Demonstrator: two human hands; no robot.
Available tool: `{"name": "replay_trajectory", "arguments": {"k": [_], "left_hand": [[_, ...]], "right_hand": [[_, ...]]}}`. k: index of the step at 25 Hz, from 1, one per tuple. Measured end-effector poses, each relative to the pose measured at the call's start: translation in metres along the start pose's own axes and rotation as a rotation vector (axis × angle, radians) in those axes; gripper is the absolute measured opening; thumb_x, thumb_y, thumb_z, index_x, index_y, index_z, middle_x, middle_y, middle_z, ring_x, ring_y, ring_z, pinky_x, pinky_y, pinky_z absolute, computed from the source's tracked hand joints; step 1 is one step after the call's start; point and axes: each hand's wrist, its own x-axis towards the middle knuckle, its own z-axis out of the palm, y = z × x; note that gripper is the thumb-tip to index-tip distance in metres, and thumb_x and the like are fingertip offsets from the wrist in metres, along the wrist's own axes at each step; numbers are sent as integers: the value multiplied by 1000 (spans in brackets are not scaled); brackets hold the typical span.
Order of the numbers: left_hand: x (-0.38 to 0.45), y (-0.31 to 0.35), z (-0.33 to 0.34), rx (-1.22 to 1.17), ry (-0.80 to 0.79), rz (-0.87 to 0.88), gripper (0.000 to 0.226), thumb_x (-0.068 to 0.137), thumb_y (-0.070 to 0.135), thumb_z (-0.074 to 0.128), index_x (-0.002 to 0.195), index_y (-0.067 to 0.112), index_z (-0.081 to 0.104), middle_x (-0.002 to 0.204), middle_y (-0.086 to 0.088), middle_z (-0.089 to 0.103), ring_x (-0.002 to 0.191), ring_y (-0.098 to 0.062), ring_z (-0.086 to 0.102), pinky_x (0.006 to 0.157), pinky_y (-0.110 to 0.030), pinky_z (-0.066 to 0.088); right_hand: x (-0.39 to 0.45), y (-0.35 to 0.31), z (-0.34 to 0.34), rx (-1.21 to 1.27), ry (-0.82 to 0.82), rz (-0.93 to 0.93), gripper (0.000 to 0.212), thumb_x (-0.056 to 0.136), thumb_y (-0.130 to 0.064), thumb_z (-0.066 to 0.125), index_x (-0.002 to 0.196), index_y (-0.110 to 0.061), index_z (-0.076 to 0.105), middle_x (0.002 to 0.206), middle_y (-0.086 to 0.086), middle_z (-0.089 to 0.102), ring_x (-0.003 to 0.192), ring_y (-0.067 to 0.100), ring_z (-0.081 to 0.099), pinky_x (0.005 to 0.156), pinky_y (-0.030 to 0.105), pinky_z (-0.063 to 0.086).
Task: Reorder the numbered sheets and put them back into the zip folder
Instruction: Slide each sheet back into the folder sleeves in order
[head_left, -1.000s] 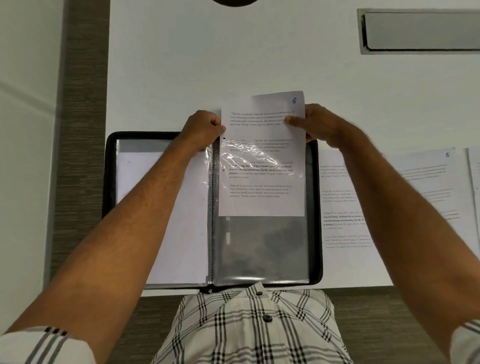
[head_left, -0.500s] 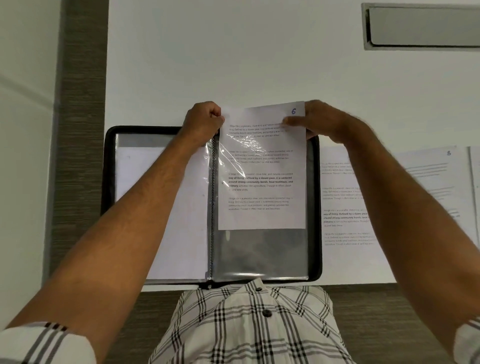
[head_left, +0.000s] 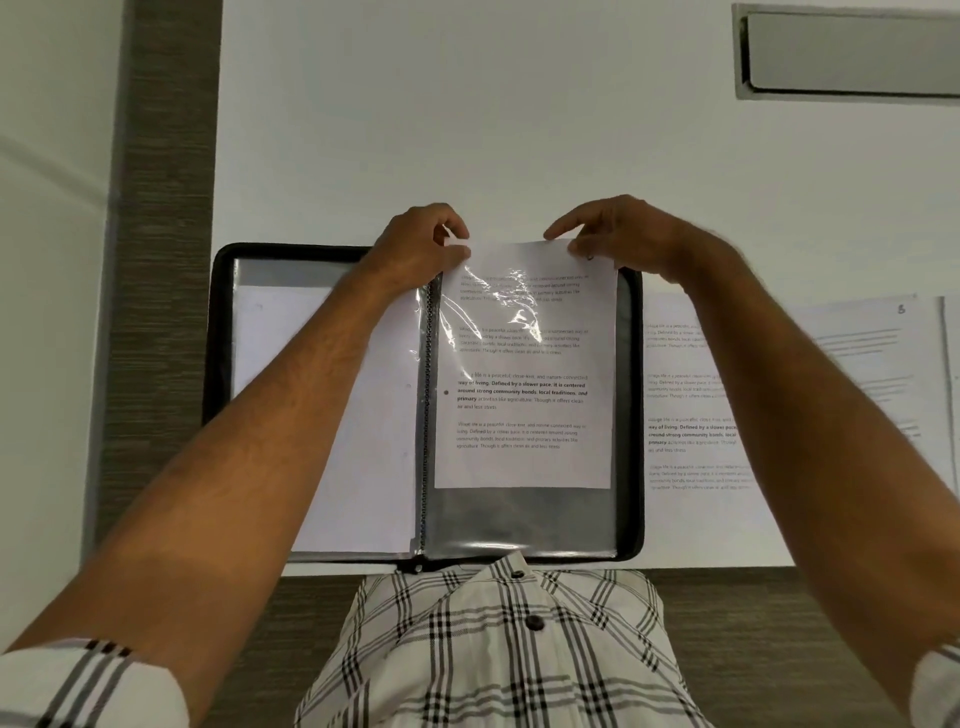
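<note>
The left hand (head_left: 423, 244) pinches the top edge of the clear sleeve (head_left: 524, 519) in the open zip folder (head_left: 221, 332). The right hand (head_left: 618, 231) pinches the top of the printed sheet (head_left: 524, 405), which sits partly inside this sleeve.

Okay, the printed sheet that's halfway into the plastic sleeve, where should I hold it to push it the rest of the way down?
Hold the sheet by its top edge, coming from the far side, where the right hand already pinches its corner. That strip alone sticks out of the sleeve; plastic covers the rest. The left hand holding the sleeve's mouth at the folder spine probably helps.
</note>
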Motion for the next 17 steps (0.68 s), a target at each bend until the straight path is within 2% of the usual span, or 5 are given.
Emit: {"name": "replay_trajectory", "arguments": {"k": [2,6,8,12,17], "left_hand": [[-3,0,-1,34,-9,24,17,86,31,78,99,22,71,96,-2,67,83,-13,58,80,-30,49],[-4,0,-1,106,-85,41,17,82,37,81,86,24,72,95,0,69,87,-12,64,81,-34,54],[-2,-1,0,167,-143,52,23,78,45,84,82,27,71,101,-1,64,92,-16,64,78,-33,54],[-5,2,5,304,-210,49,37,72,55,86,87,25,70,115,0,44,108,-15,44,88,-32,45],[-11,9,8,405,-221,52,38,75,54,84,90,21,70,117,0,39,113,-16,30,96,-36,40]], "right_hand": [[-2,0,3,-17,-6,-8,28,104,-12,61,122,-27,77,95,1,74,85,9,64,68,17,47],[-4,4,7,-22,-37,-1,16,102,-28,67,110,-29,81,110,-10,78,109,9,69,96,29,50],[-6,5,9,-40,-57,9,12,97,-33,73,105,-29,82,109,-14,78,110,4,67,99,29,47],[-6,9,16,-101,-105,2,16,91,-21,80,106,-24,78,112,-6,77,107,10,70,101,32,53],[-7,16,25,-160,-103,19,23,87,-12,80,106,-26,76,112,-1,76,109,16,70,106,44,54]]}}
